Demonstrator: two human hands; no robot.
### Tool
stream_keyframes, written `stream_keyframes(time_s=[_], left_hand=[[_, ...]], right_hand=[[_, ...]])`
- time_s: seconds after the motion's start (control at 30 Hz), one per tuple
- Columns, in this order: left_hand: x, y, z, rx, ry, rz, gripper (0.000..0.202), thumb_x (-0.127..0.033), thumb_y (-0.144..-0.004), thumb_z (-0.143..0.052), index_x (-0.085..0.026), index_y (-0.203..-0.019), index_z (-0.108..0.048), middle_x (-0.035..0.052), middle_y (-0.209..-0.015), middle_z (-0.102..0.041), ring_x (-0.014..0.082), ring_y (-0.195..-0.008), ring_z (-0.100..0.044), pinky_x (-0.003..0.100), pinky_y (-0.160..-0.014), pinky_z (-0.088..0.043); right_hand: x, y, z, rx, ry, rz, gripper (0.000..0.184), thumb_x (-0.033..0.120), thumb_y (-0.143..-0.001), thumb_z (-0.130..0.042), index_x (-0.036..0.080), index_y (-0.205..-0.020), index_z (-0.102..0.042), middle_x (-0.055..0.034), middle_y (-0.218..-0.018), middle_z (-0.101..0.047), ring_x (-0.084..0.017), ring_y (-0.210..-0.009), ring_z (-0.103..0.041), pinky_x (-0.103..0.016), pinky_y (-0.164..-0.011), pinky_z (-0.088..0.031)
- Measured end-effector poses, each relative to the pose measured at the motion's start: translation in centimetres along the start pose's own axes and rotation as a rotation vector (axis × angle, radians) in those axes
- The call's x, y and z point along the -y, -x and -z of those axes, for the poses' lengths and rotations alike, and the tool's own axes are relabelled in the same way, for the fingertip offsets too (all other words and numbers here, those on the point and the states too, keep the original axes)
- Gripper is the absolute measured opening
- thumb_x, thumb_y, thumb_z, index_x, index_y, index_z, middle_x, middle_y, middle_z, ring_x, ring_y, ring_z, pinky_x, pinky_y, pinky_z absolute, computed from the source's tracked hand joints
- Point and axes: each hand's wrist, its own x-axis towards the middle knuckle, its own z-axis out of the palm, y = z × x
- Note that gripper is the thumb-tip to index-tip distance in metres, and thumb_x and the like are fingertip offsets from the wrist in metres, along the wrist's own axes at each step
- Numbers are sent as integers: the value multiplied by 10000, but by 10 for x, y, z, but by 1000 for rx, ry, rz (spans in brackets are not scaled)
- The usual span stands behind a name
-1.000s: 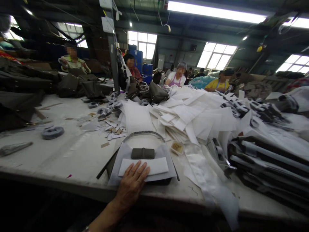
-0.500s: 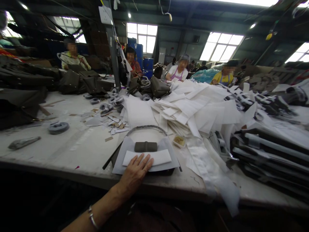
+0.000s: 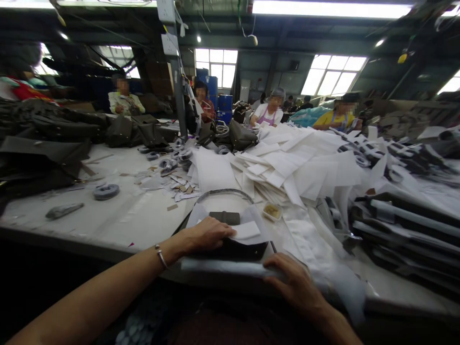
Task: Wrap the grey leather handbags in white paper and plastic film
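A dark handbag (image 3: 233,248) lies flat at the table's near edge, its curved handle (image 3: 223,193) arching behind it. White paper sheets (image 3: 247,230) and a dark folded strap piece (image 3: 224,217) rest on top. My left hand (image 3: 206,235) lies over the bag's left side, fingers curled onto the paper. My right hand (image 3: 294,285) sits at the table edge, fingers closed on a long pale sheet (image 3: 230,268) drawn along the bag's front.
A big heap of white sheets (image 3: 298,163) fills the middle of the table (image 3: 118,215). Stacked dark bags (image 3: 406,225) lie at the right, more dark bags (image 3: 39,158) at the left. Tape rolls (image 3: 105,191) and a small tray (image 3: 272,211) are nearby. Several people work across the table.
My left hand has shifted from lying flat on the paper to curling over the bag's left side. My right hand has come into view, holding a pale sheet at the bag's front edge.
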Motion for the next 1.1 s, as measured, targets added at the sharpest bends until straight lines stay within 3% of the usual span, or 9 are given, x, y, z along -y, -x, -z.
stream_keyframes(time_s=[0.1, 0.2, 0.37, 0.53, 0.63, 0.73, 0.8, 0.93, 1.1], left_hand=[[-4, -1, 8, 62, 33, -28, 513, -87, -784, -589, -281, -1257, -557, 10, -1057, -708, 206, -886, -690, 258, -713, -505], [-13, 0, 6, 39, 34, 34, 489, -106, -799, -594, -274, -1256, -553, 29, -1058, -691, 215, -885, -680, 275, -733, -506], [-36, 0, -34, -95, -99, 202, 439, -254, -858, -653, -209, -1278, -533, 103, -1147, -649, 303, -1052, -617, 437, -894, -489], [-51, 3, -90, -384, -217, 320, 353, -204, -972, -494, -223, -1323, -537, 91, -1296, -612, 284, -1230, -537, 498, -1076, -360], [-52, 8, -106, -475, -247, 326, 365, -222, -992, -460, -234, -1349, -532, 87, -1322, -605, 276, -1255, -527, 475, -1076, -368], [-53, 10, -114, -526, -280, 314, 377, -217, -1006, -418, -231, -1368, -522, 86, -1335, -603, 274, -1262, -530, 461, -1066, -385], [-55, 10, -116, -564, -319, 317, 376, -205, -1009, -403, -210, -1364, -527, 91, -1339, -603, 278, -1267, -529, 460, -1066, -386], [-58, 9, -116, -549, -407, 297, 372, -229, -1008, -399, -148, -1342, -542, 130, -1345, -594, 308, -1277, -522, 492, -1077, -372], [-57, 5, -115, -457, -497, 235, 389, -218, -997, -392, -96, -1341, -529, 189, -1317, -602, 342, -1244, -550, 544, -1028, -398]], right_hand=[[2, -19, -42, -272, 75, 99, 83, 201, -907, -602, 235, -981, -619, -39, -899, -667, -191, -835, -642, -307, -749, -551], [-4, -21, -69, -399, 196, 178, 134, 143, -919, -553, 233, -975, -635, -44, -880, -634, -183, -777, -608, -322, -732, -523], [-16, -17, -90, -476, 325, 165, 182, 95, -911, -532, 227, -960, -647, -50, -920, -624, -202, -838, -580, -357, -782, -473], [-5, -19, -80, -470, 360, 98, 139, 125, -918, -568, 237, -879, -640, -25, -884, -633, -202, -876, -587, -373, -823, -420], [9, -30, -65, -414, 375, 167, 198, 162, -920, -590, 246, -1090, -646, -45, -1013, -675, -237, -1039, -594, -421, -947, -409], [11, -46, -63, -221, 426, 244, 417, 145, -931, -513, 208, -1342, -540, -83, -1285, -632, -284, -1274, -498, -509, -1110, -307], [3, -53, -69, -151, 434, 287, 466, 73, -920, -432, 184, -1362, -530, -76, -1312, -630, -260, -1289, -500, -489, -1132, -306], [-15, -51, -87, -192, 418, 315, 456, 41, -917, -398, 178, -1309, -587, -74, -1260, -669, -214, -1232, -557, -412, -1079, -389], [-18, -43, -96, -225, 430, 277, 462, 79, -916, -409, 196, -1327, -581, -79, -1278, -659, -213, -1254, -537, -426, -1100, -354]])
